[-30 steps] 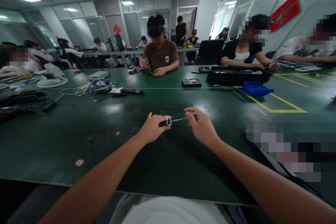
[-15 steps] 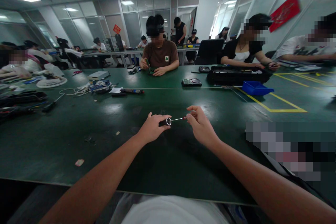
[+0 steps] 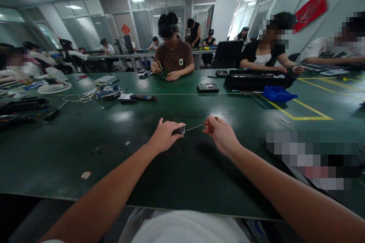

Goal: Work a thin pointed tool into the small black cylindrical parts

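My left hand is closed around a short black cylinder whose ring-shaped, silvery end faces right. Between the curled fingers of my right hand is the red handle of a thin screwdriver. Its metal shaft slants down leftward, and its tip is close by the cylinder's ringed end; I cannot tell whether they touch. Both hands are over the green tabletop. My palm and fingers hide most of the cylinder's body and part of the handle.
A hard drive lies ahead, with a long black casing and a blue bin to its right. Farther left are a screwdriver-like tool, a cable bundle and a white fan grille. A co-worker sits opposite.
My right fingers, loosely spread before, have curled in around the screwdriver handle. The handle end has risen a little, so the shaft slants more. My left hand still holds the cylinder.
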`<state>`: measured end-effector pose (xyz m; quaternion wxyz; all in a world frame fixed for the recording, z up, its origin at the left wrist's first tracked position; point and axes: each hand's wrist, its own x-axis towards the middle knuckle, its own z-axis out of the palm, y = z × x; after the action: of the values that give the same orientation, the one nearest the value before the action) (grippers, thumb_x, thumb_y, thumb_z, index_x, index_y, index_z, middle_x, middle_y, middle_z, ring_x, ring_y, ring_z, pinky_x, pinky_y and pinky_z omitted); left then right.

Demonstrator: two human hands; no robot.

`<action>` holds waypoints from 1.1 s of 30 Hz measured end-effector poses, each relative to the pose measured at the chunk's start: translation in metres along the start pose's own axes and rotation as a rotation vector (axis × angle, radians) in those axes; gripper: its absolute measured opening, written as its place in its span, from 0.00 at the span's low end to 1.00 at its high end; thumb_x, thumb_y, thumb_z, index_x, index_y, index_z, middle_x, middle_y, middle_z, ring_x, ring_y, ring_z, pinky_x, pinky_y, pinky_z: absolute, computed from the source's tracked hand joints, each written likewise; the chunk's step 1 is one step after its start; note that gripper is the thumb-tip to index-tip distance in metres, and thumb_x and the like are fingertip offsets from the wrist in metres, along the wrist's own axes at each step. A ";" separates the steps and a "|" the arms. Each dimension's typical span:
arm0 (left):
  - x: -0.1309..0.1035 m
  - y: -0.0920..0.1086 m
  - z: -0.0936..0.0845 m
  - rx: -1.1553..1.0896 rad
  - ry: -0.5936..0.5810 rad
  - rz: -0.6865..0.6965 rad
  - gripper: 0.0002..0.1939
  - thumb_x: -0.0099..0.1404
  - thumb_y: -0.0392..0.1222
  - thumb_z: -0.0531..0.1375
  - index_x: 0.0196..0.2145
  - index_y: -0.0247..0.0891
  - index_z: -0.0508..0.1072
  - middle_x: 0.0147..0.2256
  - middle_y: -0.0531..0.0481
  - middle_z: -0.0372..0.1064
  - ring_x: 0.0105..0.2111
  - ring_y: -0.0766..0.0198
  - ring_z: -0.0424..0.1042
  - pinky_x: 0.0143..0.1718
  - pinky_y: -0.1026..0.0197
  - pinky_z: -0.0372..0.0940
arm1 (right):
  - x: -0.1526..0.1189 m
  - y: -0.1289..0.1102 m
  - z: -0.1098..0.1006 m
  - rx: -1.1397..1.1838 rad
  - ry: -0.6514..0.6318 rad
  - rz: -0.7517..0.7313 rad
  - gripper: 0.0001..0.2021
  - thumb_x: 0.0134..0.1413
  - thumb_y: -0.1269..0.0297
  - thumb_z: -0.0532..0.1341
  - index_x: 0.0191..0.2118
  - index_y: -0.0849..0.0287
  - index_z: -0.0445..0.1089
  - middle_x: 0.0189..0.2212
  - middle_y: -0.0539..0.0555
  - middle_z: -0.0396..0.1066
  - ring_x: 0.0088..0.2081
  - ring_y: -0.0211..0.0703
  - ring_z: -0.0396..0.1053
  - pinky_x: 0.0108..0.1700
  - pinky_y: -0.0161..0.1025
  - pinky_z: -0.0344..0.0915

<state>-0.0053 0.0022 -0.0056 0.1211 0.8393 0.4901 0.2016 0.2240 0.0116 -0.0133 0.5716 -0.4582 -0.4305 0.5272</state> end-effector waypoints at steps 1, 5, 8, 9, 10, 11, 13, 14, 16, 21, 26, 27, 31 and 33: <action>0.000 -0.001 0.000 -0.003 0.008 -0.004 0.22 0.66 0.44 0.62 0.57 0.50 0.69 0.52 0.49 0.71 0.54 0.53 0.66 0.66 0.30 0.35 | -0.001 0.000 0.001 -0.005 -0.006 -0.016 0.11 0.54 0.52 0.62 0.32 0.55 0.67 0.27 0.50 0.66 0.27 0.40 0.64 0.34 0.42 0.69; 0.000 0.000 0.000 -0.035 0.024 -0.017 0.21 0.65 0.44 0.62 0.56 0.50 0.69 0.51 0.49 0.72 0.54 0.54 0.67 0.65 0.31 0.37 | -0.006 0.000 0.004 -0.083 -0.039 -0.100 0.12 0.56 0.53 0.61 0.34 0.56 0.67 0.30 0.50 0.69 0.30 0.39 0.66 0.36 0.41 0.68; -0.001 0.002 0.000 -0.051 0.036 -0.011 0.21 0.65 0.43 0.63 0.56 0.51 0.70 0.51 0.50 0.72 0.54 0.54 0.67 0.65 0.31 0.38 | -0.009 -0.002 0.005 -0.149 -0.089 -0.144 0.12 0.58 0.52 0.60 0.36 0.57 0.68 0.30 0.50 0.70 0.30 0.39 0.67 0.38 0.42 0.68; -0.001 0.002 0.000 -0.053 0.039 -0.011 0.21 0.65 0.43 0.63 0.55 0.51 0.70 0.51 0.50 0.72 0.54 0.54 0.67 0.65 0.31 0.38 | -0.010 -0.002 0.005 -0.165 -0.111 -0.146 0.12 0.58 0.52 0.60 0.36 0.57 0.68 0.30 0.51 0.70 0.31 0.39 0.68 0.38 0.43 0.68; -0.001 0.002 0.000 -0.054 0.042 -0.011 0.21 0.65 0.43 0.63 0.55 0.51 0.70 0.51 0.51 0.72 0.54 0.54 0.67 0.65 0.31 0.38 | -0.011 -0.003 0.006 -0.178 -0.127 -0.145 0.13 0.58 0.52 0.60 0.37 0.57 0.68 0.30 0.51 0.71 0.31 0.40 0.68 0.38 0.43 0.68; -0.001 0.002 0.001 -0.054 0.045 -0.012 0.21 0.65 0.43 0.63 0.55 0.51 0.70 0.52 0.51 0.72 0.54 0.54 0.67 0.65 0.32 0.38 | -0.012 -0.004 0.006 -0.192 -0.136 -0.146 0.13 0.58 0.52 0.60 0.37 0.57 0.68 0.31 0.51 0.71 0.31 0.40 0.69 0.38 0.43 0.67; 0.000 0.001 0.001 -0.059 0.053 -0.014 0.21 0.64 0.43 0.63 0.55 0.51 0.70 0.52 0.51 0.72 0.54 0.54 0.67 0.65 0.32 0.38 | -0.013 -0.005 0.007 -0.221 -0.136 -0.162 0.13 0.58 0.52 0.60 0.37 0.58 0.68 0.30 0.51 0.71 0.31 0.40 0.69 0.37 0.42 0.67; 0.000 0.001 0.001 -0.062 0.058 -0.018 0.21 0.64 0.43 0.63 0.55 0.51 0.70 0.52 0.51 0.72 0.54 0.54 0.67 0.65 0.32 0.38 | -0.013 -0.006 0.007 -0.231 -0.130 -0.174 0.13 0.58 0.53 0.60 0.37 0.58 0.68 0.30 0.51 0.71 0.31 0.40 0.69 0.37 0.42 0.67; 0.001 0.001 0.002 -0.065 0.064 -0.026 0.21 0.64 0.43 0.64 0.55 0.51 0.71 0.52 0.50 0.72 0.54 0.54 0.67 0.66 0.33 0.39 | -0.013 -0.006 0.008 -0.240 -0.120 -0.192 0.12 0.58 0.53 0.60 0.37 0.58 0.68 0.29 0.51 0.71 0.31 0.40 0.69 0.36 0.41 0.67; 0.001 0.002 0.002 -0.073 0.078 -0.036 0.20 0.64 0.42 0.64 0.54 0.51 0.72 0.52 0.50 0.72 0.55 0.54 0.67 0.65 0.34 0.40 | -0.013 -0.007 0.008 -0.256 -0.119 -0.184 0.12 0.57 0.53 0.60 0.37 0.57 0.67 0.29 0.51 0.72 0.29 0.40 0.68 0.35 0.41 0.66; 0.000 0.002 0.003 -0.083 0.086 -0.024 0.20 0.64 0.43 0.64 0.54 0.51 0.72 0.52 0.50 0.72 0.54 0.54 0.67 0.65 0.34 0.40 | -0.013 -0.005 0.008 -0.286 -0.130 -0.167 0.12 0.59 0.53 0.59 0.38 0.57 0.67 0.29 0.51 0.72 0.28 0.39 0.68 0.33 0.40 0.65; 0.000 0.002 0.003 -0.083 0.085 -0.022 0.20 0.64 0.43 0.64 0.54 0.51 0.72 0.52 0.50 0.72 0.54 0.54 0.67 0.65 0.34 0.40 | -0.013 -0.004 0.008 -0.286 -0.131 -0.163 0.12 0.60 0.53 0.58 0.38 0.57 0.67 0.29 0.51 0.72 0.27 0.39 0.68 0.32 0.40 0.65; 0.001 0.001 0.004 -0.091 0.068 -0.036 0.21 0.63 0.44 0.65 0.54 0.50 0.72 0.52 0.50 0.72 0.54 0.53 0.67 0.65 0.34 0.39 | -0.014 -0.004 0.008 -0.354 -0.095 -0.214 0.11 0.61 0.54 0.57 0.38 0.57 0.67 0.28 0.50 0.71 0.27 0.39 0.68 0.33 0.40 0.65; 0.002 0.001 0.004 -0.092 0.058 -0.044 0.21 0.63 0.45 0.64 0.54 0.50 0.72 0.51 0.49 0.72 0.54 0.53 0.67 0.65 0.34 0.39 | -0.015 -0.007 0.007 -0.410 -0.064 -0.252 0.11 0.63 0.54 0.55 0.38 0.57 0.66 0.27 0.49 0.70 0.27 0.39 0.68 0.33 0.40 0.65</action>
<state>-0.0022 0.0035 -0.0087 0.1498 0.8157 0.5019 0.2457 0.2178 -0.0035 -0.0052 0.5140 -0.4905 -0.6002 0.3673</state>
